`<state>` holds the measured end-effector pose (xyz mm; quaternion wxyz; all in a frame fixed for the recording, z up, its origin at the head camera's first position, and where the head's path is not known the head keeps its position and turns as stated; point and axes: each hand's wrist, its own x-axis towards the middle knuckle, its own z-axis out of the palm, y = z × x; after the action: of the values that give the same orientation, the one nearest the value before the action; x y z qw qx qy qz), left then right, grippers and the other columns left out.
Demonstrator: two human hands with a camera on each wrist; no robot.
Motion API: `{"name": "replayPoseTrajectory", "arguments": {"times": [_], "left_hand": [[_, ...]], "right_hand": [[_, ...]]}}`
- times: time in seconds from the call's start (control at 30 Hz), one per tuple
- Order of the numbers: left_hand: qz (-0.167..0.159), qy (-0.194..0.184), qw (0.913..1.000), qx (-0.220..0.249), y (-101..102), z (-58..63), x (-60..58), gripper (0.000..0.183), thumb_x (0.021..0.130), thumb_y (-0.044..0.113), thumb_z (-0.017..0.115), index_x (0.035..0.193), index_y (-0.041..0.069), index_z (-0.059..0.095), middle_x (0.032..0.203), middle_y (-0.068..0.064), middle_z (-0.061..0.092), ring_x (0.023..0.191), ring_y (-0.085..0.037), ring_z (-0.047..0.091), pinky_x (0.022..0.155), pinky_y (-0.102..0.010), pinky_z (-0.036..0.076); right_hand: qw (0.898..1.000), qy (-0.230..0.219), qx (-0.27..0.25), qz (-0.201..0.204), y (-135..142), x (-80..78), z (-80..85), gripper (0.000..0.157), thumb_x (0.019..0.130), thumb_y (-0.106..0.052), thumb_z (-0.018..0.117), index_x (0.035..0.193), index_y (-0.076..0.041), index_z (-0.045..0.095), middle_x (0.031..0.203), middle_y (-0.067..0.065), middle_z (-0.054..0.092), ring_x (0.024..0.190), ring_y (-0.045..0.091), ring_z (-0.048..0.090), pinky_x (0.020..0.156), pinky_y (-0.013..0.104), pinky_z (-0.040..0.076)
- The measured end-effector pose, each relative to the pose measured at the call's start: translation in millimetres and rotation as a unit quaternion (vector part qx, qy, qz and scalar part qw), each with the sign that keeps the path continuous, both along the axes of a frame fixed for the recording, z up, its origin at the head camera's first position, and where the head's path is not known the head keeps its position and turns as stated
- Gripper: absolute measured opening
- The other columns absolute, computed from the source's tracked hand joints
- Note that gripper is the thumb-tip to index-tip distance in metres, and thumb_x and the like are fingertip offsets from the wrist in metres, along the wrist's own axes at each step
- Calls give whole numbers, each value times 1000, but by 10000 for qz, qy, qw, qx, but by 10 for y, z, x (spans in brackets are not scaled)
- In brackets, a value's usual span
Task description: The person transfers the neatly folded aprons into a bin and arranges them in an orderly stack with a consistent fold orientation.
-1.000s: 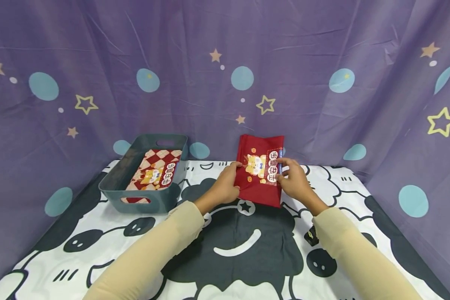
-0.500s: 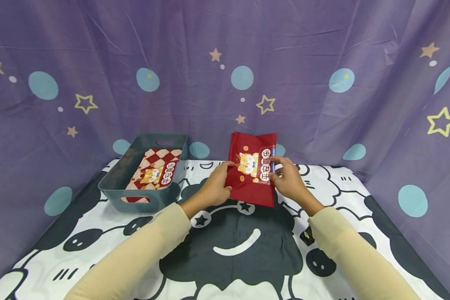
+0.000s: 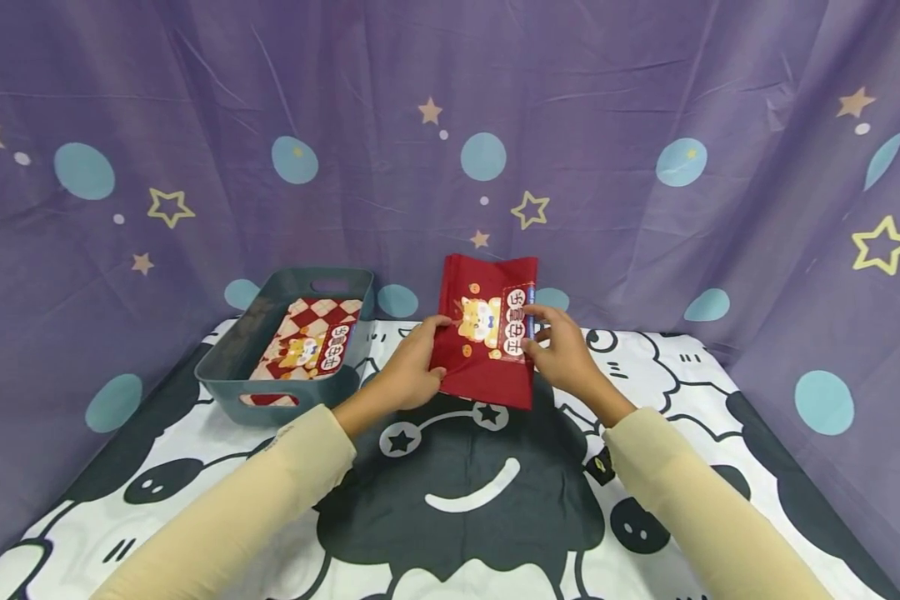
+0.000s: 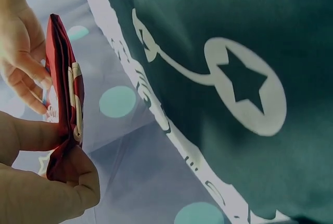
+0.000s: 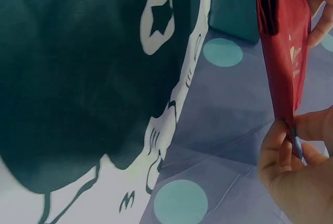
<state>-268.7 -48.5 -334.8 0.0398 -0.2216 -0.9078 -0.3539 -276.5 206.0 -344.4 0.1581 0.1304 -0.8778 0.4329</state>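
Note:
Both hands hold up a folded red cloth [image 3: 487,379] with a cartoon animal and white characters on its front. My left hand [image 3: 412,367] pinches its left edge, thumb on the near face and fingers behind. At the right edge, by a narrow blue strip, my right hand [image 3: 562,350] pinches the cloth. The left wrist view shows the folded layers of the cloth [image 4: 62,78] edge-on, with the left hand [image 4: 47,182] gripping one end. In the right wrist view, the right hand [image 5: 302,167] pinches the opposite edge. The cloth is off the table, slightly tilted.
A grey-green basket [image 3: 213,382] stands left of the hands. Inside lies another folded cloth [image 3: 315,333], red and cream checked, with a similar cartoon. A black-and-white sheep-print cover [image 3: 465,533] lies on the table. A purple curtain [image 3: 600,83] hangs behind.
Both hands have carried the folded red cloth left, toward the basket, and slightly up. The grips look the same. The basket and the cloth in it have stayed in place.

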Motion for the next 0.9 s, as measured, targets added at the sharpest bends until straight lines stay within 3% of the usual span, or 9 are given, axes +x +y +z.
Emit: {"name": "replayPoseTrajectory", "arguments": {"times": [0.1,0.37,0.9], "left_hand": [[10,-10,10000,-15,-52,43,7,74,88,-3,70,152,9,34,146,-16,46,133,-31,47,106,-51,47],[-53,228,9997,26,-221,167,21,73,89,-3,69,152,6,35,148,-18,46,138,-31,44,114,-51,38],[219,183,9996,72,-592,381,79,73,90,-4,69,153,6,32,150,-21,44,136,-35,44,109,-56,42]], "right_hand": [[10000,66,10,56,-45,-12,45,50,93,1,69,141,-2,55,126,19,55,98,33,68,73,39,58],[9997,60,-109,216,-168,-33,179,48,95,-1,67,141,-5,55,125,16,53,98,30,67,65,35,58],[9986,256,-86,460,-539,-103,348,49,95,-1,67,142,-4,54,126,15,52,98,28,65,76,38,58]]}}
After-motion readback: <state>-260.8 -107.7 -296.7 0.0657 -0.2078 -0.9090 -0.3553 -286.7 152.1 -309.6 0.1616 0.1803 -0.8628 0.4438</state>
